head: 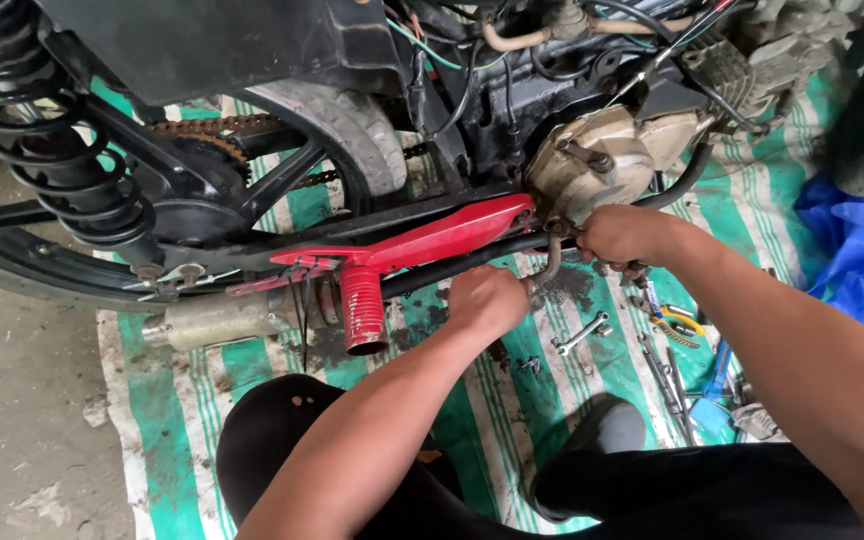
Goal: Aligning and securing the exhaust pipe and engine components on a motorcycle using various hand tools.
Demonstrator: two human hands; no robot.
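Head view has my left hand [487, 298] closed in a fist around the black bar [452, 268] that runs under the red guard [432, 240] of the motorcycle. My right hand [624, 233] is curled shut at the bar's right end, just below the tan engine cover [592, 165]; what it pinches I cannot tell. The bar's long axis runs left to right, rising slightly rightward, just far of both hands. A spanner [580, 333] lies on the striped mat [167, 420], nearer my right hand.
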